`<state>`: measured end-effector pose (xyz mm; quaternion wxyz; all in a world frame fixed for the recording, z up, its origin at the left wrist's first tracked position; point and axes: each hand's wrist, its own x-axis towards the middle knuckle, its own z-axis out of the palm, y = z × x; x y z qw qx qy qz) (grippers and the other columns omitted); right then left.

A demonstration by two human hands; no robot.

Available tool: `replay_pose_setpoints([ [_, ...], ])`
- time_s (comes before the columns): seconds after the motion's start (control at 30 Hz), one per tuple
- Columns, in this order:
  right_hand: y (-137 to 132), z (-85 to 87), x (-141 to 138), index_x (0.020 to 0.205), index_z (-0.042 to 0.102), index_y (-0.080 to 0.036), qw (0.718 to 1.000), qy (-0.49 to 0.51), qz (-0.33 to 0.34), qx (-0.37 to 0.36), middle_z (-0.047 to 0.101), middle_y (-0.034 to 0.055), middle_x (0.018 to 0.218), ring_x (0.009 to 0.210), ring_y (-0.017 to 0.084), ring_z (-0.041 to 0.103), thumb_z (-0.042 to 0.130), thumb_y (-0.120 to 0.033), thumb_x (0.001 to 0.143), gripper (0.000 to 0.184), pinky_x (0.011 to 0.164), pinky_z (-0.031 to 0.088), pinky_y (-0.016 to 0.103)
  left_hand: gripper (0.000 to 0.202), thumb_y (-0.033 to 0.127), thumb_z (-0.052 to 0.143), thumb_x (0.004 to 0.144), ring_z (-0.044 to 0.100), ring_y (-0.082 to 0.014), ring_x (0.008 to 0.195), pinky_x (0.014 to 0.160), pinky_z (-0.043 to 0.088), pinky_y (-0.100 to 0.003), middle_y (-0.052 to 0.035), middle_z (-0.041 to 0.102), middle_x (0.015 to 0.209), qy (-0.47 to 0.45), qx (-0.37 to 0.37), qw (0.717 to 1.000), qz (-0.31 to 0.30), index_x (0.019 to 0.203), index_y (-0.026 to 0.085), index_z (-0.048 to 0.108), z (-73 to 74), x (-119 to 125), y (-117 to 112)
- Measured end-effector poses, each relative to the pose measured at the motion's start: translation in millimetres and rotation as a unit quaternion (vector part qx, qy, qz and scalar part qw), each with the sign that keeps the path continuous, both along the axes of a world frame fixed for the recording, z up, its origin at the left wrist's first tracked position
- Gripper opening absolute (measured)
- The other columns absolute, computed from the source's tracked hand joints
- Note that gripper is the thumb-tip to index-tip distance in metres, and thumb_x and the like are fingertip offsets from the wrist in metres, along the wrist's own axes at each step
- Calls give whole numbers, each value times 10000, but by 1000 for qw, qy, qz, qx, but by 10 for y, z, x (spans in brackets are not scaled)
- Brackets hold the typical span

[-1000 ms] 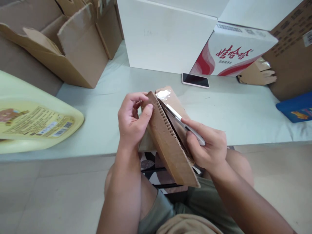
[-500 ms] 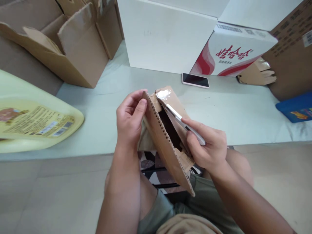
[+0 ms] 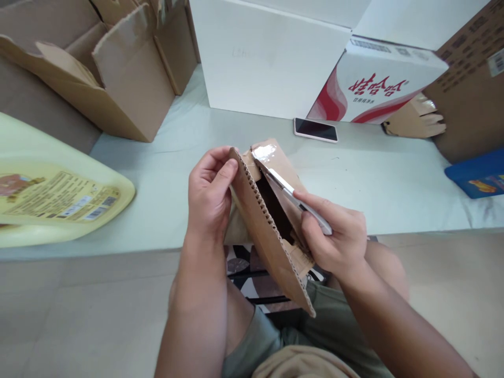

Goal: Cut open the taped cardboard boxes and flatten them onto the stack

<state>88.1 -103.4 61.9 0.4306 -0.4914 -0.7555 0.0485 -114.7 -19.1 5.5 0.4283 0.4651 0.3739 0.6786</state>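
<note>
Over my lap I hold a small brown cardboard box (image 3: 268, 241) with a corrugated cut edge and shiny tape at its top. My left hand (image 3: 208, 197) is closed on the box's left flap, thumb on the top corner, and the flap stands away from the box, showing a dark gap. My right hand (image 3: 334, 239) is wrapped round a utility knife (image 3: 293, 197). Its silver blade lies along the taped seam on the box's right side, pointing up and to the left.
A pale table top (image 3: 374, 178) carries a phone (image 3: 315, 129), a large white box (image 3: 271, 58), a red-and-white printed carton (image 3: 374, 84), open brown cartons (image 3: 118, 79) at the back left, a yellow jug (image 3: 51, 194) on its side and a blue item (image 3: 478, 176).
The left flap has swung away from the box, opening a dark gap beside the blade. My left thumb moved up to the flap's top corner. My right hand and the knife stayed put.
</note>
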Motion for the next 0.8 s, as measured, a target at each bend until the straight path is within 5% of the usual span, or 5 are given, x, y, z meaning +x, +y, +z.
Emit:
replay_pose_setpoints([
  [0.17, 1, -1, -8, 1080, 814, -157, 1000, 3, 6, 2, 765, 7, 697, 425, 75, 492, 534, -99, 922, 326, 460, 482, 200, 234, 503, 744, 936, 763, -217, 1021, 928, 654, -372, -52, 781, 1038, 6, -9, 1000, -14, 1009, 281, 760, 25, -22, -12],
  [0.47, 6, 11, 1, 1073, 809, -147, 1000, -17, -2, 3, 690, -21, 607, 436, 79, 489, 515, -114, 941, 324, 458, 477, 194, 400, 399, 931, 749, 755, -202, 1008, 922, 626, -314, -52, 800, 1105, -47, -19, 998, -46, 1099, 263, 795, 70, 29, -66],
  [0.8, -6, -8, -16, 1079, 804, -164, 1000, -5, 1, -1, 683, -27, 605, 432, 78, 482, 519, -110, 939, 323, 451, 470, 199, 183, 421, 863, 841, 727, -165, 895, 899, 605, -280, -26, 773, 895, -125, -32, 991, -30, 854, 245, 815, 176, 46, -50],
])
